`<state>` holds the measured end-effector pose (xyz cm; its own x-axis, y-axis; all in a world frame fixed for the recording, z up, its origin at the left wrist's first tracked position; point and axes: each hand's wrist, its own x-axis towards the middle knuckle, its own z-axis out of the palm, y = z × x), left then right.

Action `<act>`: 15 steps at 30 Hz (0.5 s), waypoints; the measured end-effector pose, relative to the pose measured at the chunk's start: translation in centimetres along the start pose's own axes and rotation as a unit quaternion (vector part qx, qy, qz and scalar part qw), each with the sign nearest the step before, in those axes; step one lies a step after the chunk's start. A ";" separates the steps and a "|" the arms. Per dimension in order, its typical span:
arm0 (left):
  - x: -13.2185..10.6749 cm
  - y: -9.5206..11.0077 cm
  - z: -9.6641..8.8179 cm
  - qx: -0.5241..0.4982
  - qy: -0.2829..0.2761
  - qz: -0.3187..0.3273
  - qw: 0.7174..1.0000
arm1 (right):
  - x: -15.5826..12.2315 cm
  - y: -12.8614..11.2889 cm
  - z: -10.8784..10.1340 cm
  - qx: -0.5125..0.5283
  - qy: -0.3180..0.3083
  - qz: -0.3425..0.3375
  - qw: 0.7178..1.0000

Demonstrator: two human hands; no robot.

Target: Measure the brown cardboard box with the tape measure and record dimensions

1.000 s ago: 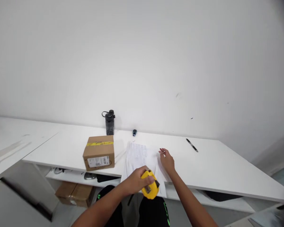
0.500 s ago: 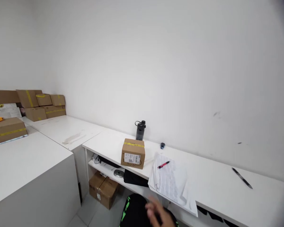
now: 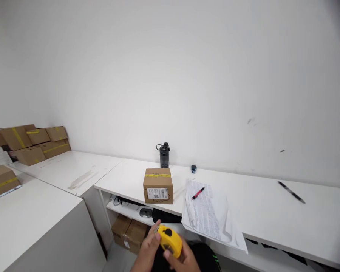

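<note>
A yellow tape measure (image 3: 172, 238) with black details is held between my two hands at the bottom centre, in front of the desk's edge. My right hand (image 3: 184, 260) grips its case from the right and below. My left hand (image 3: 147, 249) closes on its left end, thumb and fingers at the small metal tip. Beyond them, a taped cardboard box (image 3: 158, 186) with a shipping label sits near the front edge of the white desk (image 3: 260, 211). To the right lie handwritten sheets of paper (image 3: 205, 217) with a red pen (image 3: 198, 193) on top.
A black bottle (image 3: 164, 156) and a small dark blue object (image 3: 193, 169) stand near the wall. A dark pen-like object (image 3: 291, 192) lies at right. Several taped boxes (image 3: 55, 148) are stacked at far left. A computer mouse (image 3: 145, 213) sits on the shelf below.
Both hands are now in view holding the tape measure; before, only one blurred hand showed low down. The view has turned slightly. A yellow object on the left box is no longer visible.
</note>
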<state>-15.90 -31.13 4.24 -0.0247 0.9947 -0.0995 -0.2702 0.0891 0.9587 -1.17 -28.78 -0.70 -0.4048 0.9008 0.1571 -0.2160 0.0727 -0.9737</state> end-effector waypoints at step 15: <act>18.7 16.8 -4.6 0.364 0.103 0.002 0.926 | 20.4 -15.3 -19.0 -0.382 -0.074 -0.103 0.915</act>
<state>-25.29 -11.22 17.25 -0.2280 0.9709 -0.0727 0.4490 0.1712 0.8770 10.79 -3.35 14.24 -0.5533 0.7703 0.3169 0.3605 0.5644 -0.7426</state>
